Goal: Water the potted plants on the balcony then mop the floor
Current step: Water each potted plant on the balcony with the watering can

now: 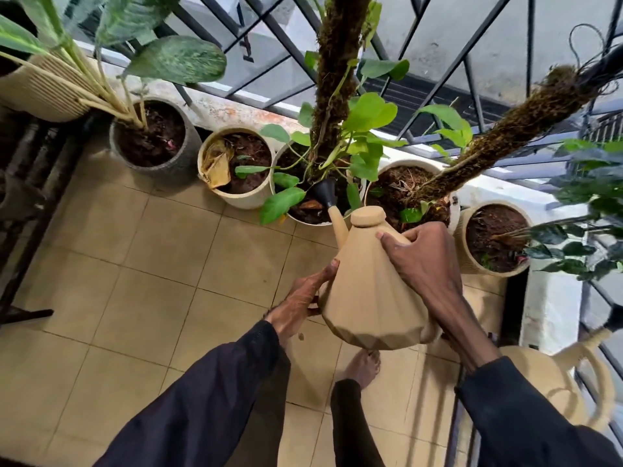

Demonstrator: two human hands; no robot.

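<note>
Watering can [371, 291]: my right hand [424, 261] grips its upper side, my left hand [303, 298] props its base; spout [332, 207] over white pot [305, 221].

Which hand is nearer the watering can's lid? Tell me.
Right. The right hand lies over the upper side of the watering can, fingertips just below the lid. The left hand supports the can lower down, farther from it.
</note>
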